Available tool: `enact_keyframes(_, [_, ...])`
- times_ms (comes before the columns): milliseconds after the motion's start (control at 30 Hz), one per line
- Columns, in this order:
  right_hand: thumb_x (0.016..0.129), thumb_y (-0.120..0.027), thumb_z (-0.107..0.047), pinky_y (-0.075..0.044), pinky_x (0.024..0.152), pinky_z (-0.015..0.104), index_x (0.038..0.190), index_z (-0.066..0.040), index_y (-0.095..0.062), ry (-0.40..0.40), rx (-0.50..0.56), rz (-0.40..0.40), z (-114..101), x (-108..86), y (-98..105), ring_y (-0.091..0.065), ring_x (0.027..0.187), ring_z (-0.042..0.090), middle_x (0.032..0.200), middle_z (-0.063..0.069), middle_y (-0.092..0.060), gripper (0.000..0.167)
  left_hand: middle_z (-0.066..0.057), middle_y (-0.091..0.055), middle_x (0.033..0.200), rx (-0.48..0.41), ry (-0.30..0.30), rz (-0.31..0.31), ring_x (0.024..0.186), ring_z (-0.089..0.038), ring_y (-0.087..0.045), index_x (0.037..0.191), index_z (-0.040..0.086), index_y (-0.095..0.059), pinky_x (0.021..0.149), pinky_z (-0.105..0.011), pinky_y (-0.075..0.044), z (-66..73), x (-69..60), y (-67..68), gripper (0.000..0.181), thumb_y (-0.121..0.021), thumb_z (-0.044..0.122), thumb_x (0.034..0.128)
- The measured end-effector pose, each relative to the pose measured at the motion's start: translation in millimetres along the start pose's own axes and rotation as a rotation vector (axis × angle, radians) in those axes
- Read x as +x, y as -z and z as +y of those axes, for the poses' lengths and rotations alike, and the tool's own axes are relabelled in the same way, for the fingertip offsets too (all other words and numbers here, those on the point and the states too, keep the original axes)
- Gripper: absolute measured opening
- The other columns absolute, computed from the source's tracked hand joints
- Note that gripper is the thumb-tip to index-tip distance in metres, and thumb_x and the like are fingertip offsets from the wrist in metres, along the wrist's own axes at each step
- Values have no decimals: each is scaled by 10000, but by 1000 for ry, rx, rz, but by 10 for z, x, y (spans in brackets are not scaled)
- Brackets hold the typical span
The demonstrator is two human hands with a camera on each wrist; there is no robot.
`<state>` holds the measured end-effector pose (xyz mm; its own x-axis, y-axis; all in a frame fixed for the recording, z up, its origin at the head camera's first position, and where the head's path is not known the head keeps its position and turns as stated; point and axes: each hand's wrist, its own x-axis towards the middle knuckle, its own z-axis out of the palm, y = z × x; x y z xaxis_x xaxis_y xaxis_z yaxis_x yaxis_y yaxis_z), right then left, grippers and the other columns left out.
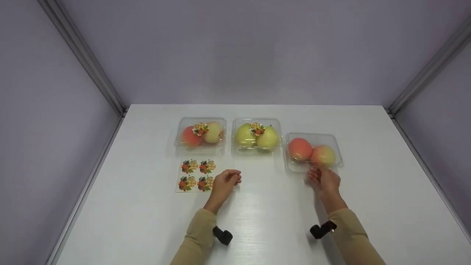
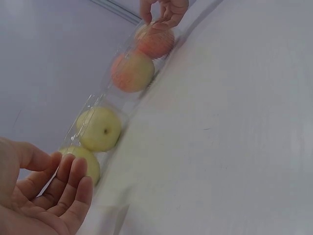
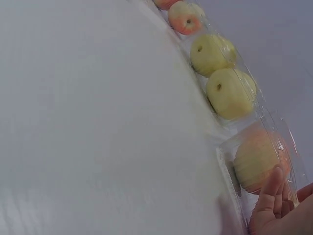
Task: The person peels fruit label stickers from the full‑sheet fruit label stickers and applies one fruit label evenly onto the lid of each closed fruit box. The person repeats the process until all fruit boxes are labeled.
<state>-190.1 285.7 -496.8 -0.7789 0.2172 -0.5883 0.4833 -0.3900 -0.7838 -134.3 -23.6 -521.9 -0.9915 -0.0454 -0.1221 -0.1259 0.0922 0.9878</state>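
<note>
Toward the table's (image 1: 371, 184) right edge, right hand (image 1: 325, 180) at clear fruit box's (image 1: 313, 141) front rim, grip cannot be told | left hand (image 1: 223, 184) loosely curled, fingers narrow, hiding sticker sheet's (image 1: 195, 175) right part | fruit-picture labels (image 1: 200, 129) on left and middle boxes (image 1: 256, 150), any lettering unreadably small

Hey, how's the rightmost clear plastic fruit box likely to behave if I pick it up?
The clear rectangular plastic box will probably flex if squeezed, since its walls look thin. Its glossy surface may be a bit slippery. The round red fruit and round red-and-yellow fruit inside might roll when it tilts, with space around them.
</note>
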Motion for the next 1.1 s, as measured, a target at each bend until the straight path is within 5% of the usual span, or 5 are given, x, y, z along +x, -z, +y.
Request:
enact_keyframes(233, [975, -503, -285, -576, 725, 188, 1014, -88, -575, 53, -47, -24, 25, -37, 122, -669, 677, 30, 703, -68, -684, 214, -321, -635, 1056, 7, -14, -9, 940, -324, -671, 1120, -129, -597, 882, -470, -548, -16, 14, -2, 244, -488, 31, 972])
enact_keyframes(533, [999, -435, -362, -557, 661, 184, 1071, -123, -470, 18, 72, 109, -117, 25, 390, -640, 638, 31, 661, -62, -665, 252, -262, -660, 1058, 4, -6, -7, 891, -154, -678, 1141, -94, -610, 860, -349, -565, -6, 1, -12, 256, -507, 74, 978])
enact_keyframes(733, [993, -464, -293, -544, 640, 182, 1059, -144, -479, 37, 14, 157, -261, 130, 494, -612, 645, 26, 682, -71, -632, 164, -248, -667, 1039, 4, -14, -10, 859, -107, -667, 1126, -104, -611, 824, -293, -568, 21, 2, -48, 249, -506, 65, 974])
enact_keyframes(933, [974, -520, -186, -551, 662, 189, 939, -136, -579, 68, -49, 44, -408, 222, 595, -622, 662, 38, 686, -65, -636, 84, -261, -659, 1075, -1, 3, -32, 888, -139, -665, 1135, -92, -608, 876, -360, -566, 19, -6, -118, 253, -508, 80, 979])
enact_keyframes(1100, [954, -559, -115, -562, 666, 177, 710, -164, -671, 97, -121, -47, -468, 233, 642, -648, 648, 40, 663, -53, -673, 273, -292, -651, 1061, -4, 2, -43, 889, -180, -666, 1120, -116, -604, 877, -399, -566, 77, -69, -144, 243, -497, 46, 973])
